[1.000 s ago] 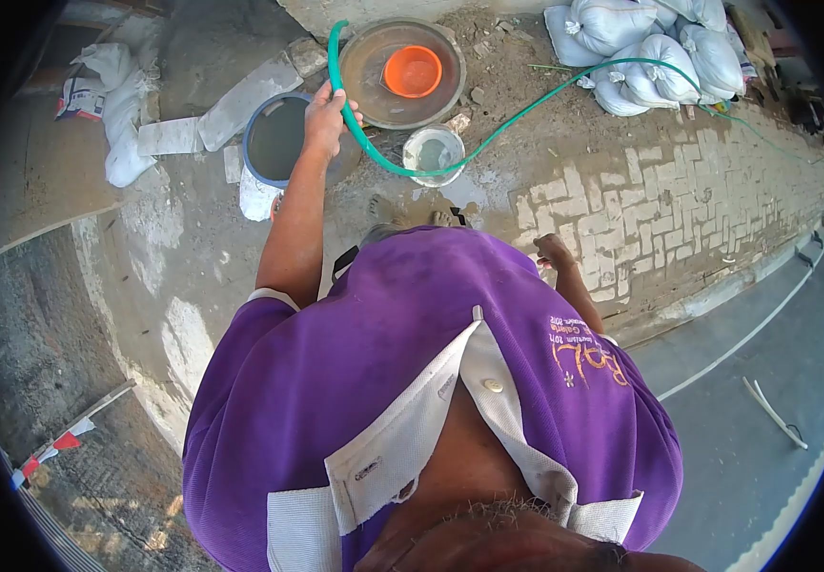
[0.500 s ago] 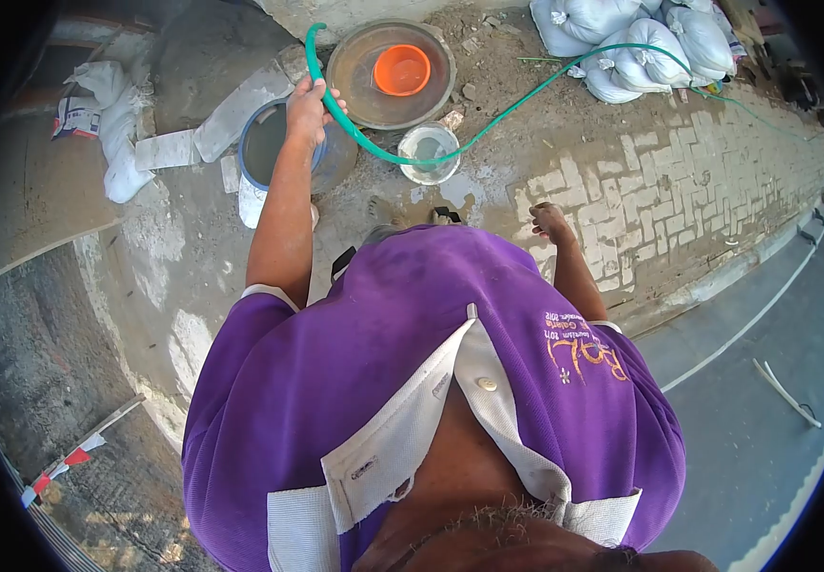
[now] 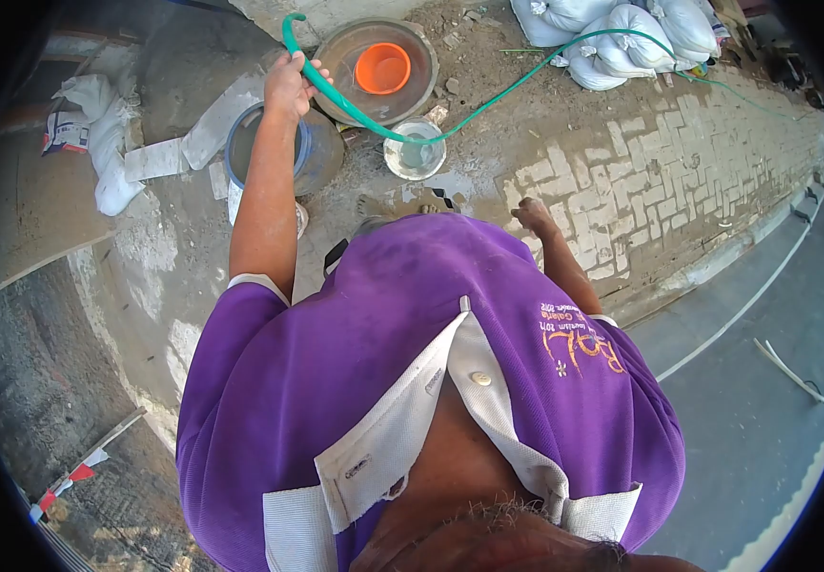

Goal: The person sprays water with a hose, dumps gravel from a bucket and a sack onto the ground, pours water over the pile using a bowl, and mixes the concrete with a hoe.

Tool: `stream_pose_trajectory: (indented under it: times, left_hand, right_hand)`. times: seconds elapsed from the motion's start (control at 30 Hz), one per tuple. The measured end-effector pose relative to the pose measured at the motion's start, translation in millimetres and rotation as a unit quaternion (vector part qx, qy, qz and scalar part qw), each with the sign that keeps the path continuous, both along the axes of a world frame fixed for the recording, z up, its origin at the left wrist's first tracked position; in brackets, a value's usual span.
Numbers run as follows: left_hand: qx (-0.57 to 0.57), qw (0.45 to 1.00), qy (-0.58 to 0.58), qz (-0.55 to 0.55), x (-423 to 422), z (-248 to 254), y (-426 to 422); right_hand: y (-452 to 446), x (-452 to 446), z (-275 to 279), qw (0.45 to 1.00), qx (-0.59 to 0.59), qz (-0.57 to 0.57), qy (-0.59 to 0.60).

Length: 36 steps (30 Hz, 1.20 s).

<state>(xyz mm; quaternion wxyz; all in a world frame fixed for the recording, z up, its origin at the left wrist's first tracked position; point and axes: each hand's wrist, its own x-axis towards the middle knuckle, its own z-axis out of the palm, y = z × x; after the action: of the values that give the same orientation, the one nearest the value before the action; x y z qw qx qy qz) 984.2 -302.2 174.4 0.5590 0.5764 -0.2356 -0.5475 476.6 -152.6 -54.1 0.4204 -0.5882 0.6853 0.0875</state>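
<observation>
My left hand point(image 3: 288, 88) is closed around a green hose point(image 3: 350, 112), near the end that curves up past my fingers. From there the hose sags over a whitish bucket point(image 3: 415, 150) and runs off toward the right. The bucket seems to hold water. Below my left forearm is a blue-rimmed tub point(image 3: 237, 153), partly covered by the arm. My right hand point(image 3: 534, 218) hangs low at my right side above the paving, its fingers loosely bent and nothing visible in them.
A wide round basin point(image 3: 335, 62) ahead holds an orange bowl point(image 3: 382, 69). White sacks point(image 3: 626, 43) are piled at the far right, with the hose passing over them. Pale blocks point(image 3: 156, 160) lie at the left. Brick paving point(image 3: 640, 181) stretches to the right.
The hose, buckets and ground have shifted slightly up and left in view. My left hand keeps its hold on the hose, and my right hand has shifted slightly left.
</observation>
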Motion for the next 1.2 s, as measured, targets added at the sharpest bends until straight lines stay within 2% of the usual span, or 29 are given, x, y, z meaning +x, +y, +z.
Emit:
stream_pose_trajectory:
  times: [0.03,0.23,0.3,0.5,0.57,0.6,0.63,0.67,0.8,0.87,0.93,1.03,1.2]
  left_hand:
    - [0.001,1.0,0.001,0.001,-3,5,-2]
    - [-0.048,0.998,0.02,-0.018,-17,33,-11]
    - [-0.057,0.998,0.025,-0.016,-16,41,-15]
    - [-0.078,0.994,0.068,-0.026,2,59,-32]
    - [-0.088,0.992,0.076,-0.046,14,58,-43]
    - [-0.077,0.993,0.08,-0.046,23,55,-49]
    - [-0.075,0.992,0.084,-0.052,34,50,-56]
    - [-0.072,0.992,0.089,-0.056,46,44,-64]
    - [-0.023,0.992,0.112,-0.052,108,4,-94]
    - [0.009,0.989,0.142,-0.038,145,-35,-111]
    - [0.071,0.983,0.169,0.013,166,-68,-125]
    - [0.109,0.97,0.214,0.025,190,-128,-143]
    - [0.152,0.946,0.275,0.079,184,-187,-179]
  right_hand:
    - [-9,10,-6,0.993,-0.099,0.06,0.013]
    - [-111,111,57,0.973,-0.174,0.146,-0.044]
    - [-131,150,83,0.959,-0.235,0.144,-0.061]
    - [-182,241,91,0.937,-0.238,0.218,-0.135]
    - [-193,264,78,0.915,-0.187,0.315,-0.167]
    - [-195,275,66,0.918,-0.176,0.313,-0.168]
    - [-195,285,53,0.939,-0.104,0.275,-0.178]
    - [-198,292,43,0.953,-0.03,0.237,-0.185]
    - [-209,273,-4,0.956,-0.022,0.275,-0.097]
    - [-217,253,-2,0.974,-0.015,0.228,0.013]
    - [-235,225,-6,0.982,0.033,0.172,0.067]
    - [-260,190,17,0.976,-0.046,0.151,0.148]
    - [-314,182,94,0.952,-0.179,0.14,0.204]
